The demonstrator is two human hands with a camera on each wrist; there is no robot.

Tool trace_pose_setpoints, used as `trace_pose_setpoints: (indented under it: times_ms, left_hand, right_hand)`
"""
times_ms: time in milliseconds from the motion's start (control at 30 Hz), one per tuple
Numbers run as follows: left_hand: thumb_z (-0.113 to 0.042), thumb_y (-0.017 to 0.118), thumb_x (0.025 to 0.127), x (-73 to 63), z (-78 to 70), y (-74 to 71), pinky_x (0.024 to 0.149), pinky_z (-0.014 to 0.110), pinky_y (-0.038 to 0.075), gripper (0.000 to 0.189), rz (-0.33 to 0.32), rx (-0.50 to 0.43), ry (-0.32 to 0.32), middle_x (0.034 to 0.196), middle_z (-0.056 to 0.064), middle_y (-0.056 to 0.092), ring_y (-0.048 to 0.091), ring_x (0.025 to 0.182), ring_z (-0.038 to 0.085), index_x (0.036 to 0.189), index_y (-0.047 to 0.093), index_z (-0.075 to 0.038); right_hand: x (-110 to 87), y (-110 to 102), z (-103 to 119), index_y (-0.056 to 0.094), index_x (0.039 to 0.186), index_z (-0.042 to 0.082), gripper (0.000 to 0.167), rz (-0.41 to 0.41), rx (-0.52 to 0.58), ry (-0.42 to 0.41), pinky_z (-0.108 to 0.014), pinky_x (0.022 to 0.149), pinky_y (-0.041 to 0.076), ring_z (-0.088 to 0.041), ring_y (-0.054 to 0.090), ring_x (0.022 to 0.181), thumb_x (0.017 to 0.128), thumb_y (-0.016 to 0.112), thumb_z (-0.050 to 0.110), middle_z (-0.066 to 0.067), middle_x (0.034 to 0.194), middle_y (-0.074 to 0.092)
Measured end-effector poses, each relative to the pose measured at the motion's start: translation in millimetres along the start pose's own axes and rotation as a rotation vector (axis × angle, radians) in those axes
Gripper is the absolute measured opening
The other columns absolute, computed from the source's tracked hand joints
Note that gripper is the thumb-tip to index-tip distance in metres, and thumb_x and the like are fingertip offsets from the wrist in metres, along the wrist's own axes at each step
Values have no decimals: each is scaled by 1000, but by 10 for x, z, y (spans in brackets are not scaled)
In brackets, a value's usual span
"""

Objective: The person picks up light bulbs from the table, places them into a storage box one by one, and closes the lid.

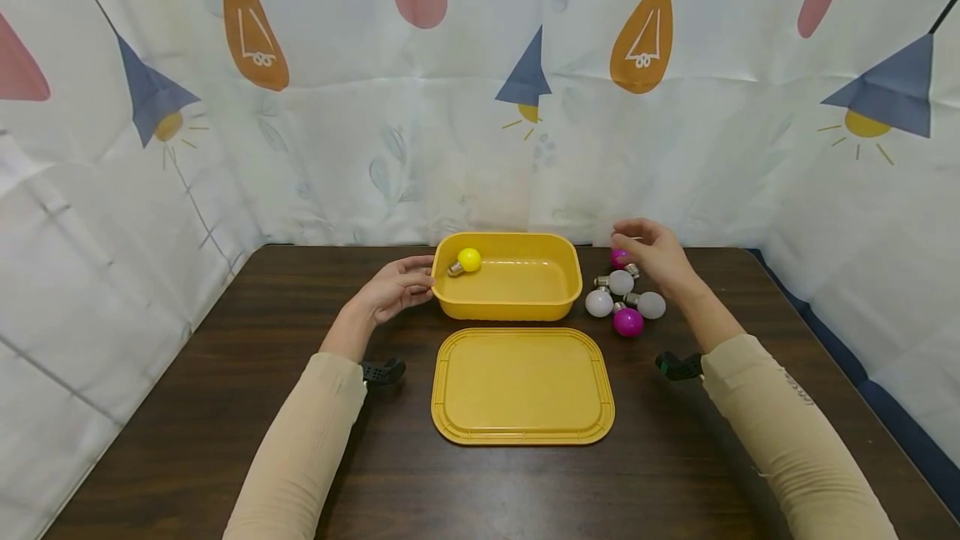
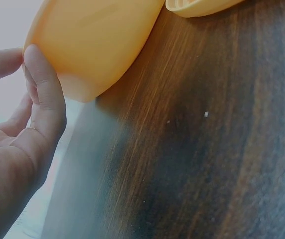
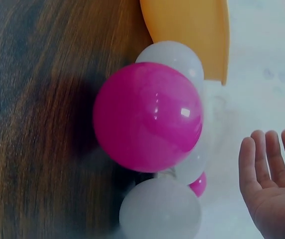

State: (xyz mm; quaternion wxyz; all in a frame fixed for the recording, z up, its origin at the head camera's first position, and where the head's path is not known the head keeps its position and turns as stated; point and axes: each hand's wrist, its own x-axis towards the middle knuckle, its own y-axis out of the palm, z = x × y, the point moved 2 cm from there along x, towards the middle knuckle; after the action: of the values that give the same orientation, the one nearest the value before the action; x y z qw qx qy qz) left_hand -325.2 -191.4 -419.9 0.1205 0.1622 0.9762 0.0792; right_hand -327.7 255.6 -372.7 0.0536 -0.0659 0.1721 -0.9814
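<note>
My left hand (image 1: 397,286) is at the left end of a yellow plastic container (image 1: 517,308), its fingertips touching the rim from outside. In the left wrist view, the fingers (image 2: 45,94) meet the container's outer wall (image 2: 97,45). Inside, at the left, lies a yellow light bulb (image 1: 469,259). My right hand (image 1: 656,257) hovers over the far side of a bulb group, fingers apart in the right wrist view. Beneath it is a magenta bulb (image 1: 618,258), partly hidden. Nearer are white bulbs (image 1: 652,305) and another magenta bulb (image 1: 628,322).
A yellow lid (image 1: 522,386) lies flat on the dark wooden table (image 1: 247,407), in front of the container. Behind the table hangs a pale printed curtain (image 1: 465,148). A dark blue cloth edge (image 1: 870,394) runs along the table's right side.
</note>
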Motion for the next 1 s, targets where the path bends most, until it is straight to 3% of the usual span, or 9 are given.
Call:
trace_pose_setpoints:
  times_ms: [200,333,567,767,1000]
  left_hand:
    - [5,56,102,-4,-3,-2,78,25,58,60,-2,-6,3,140,26,50,69,91,17,156,34,-1]
    - [5,56,101,-4,-4,-2,78,25,59,60,-1,-8,4,138,26,51,69,91,17,156,33,-1]
    - [5,57,101,8,-1,-5,78,25,59,59,-7,-4,4,134,23,53,69,88,16,155,35,-1]
    - [5,57,102,14,-3,-7,78,25,59,58,-10,-4,4,134,23,53,69,88,16,155,35,-1]
    - [5,56,102,6,-5,5,78,24,59,59,4,4,2,142,27,48,69,90,17,156,34,0]
  right_hand:
    - [20,-63,-74,50,142,-3,52,-12,32,7,-37,99,54,-38,57,122,105,61,33,-22,138,51]
    - [19,-112,-113,50,140,-3,50,-23,70,17,-40,101,52,-38,57,121,105,62,31,-24,136,51]
    - [46,-179,-185,52,135,-2,45,-51,122,41,-47,104,50,-33,58,121,104,63,29,-14,128,56]
    - [74,-210,-260,46,141,-9,55,-66,123,66,-49,104,49,-28,60,117,105,62,29,-11,125,56]
    - [86,-248,-373,42,145,-9,58,-69,142,105,-46,103,50,-32,57,120,105,61,28,-20,134,51]
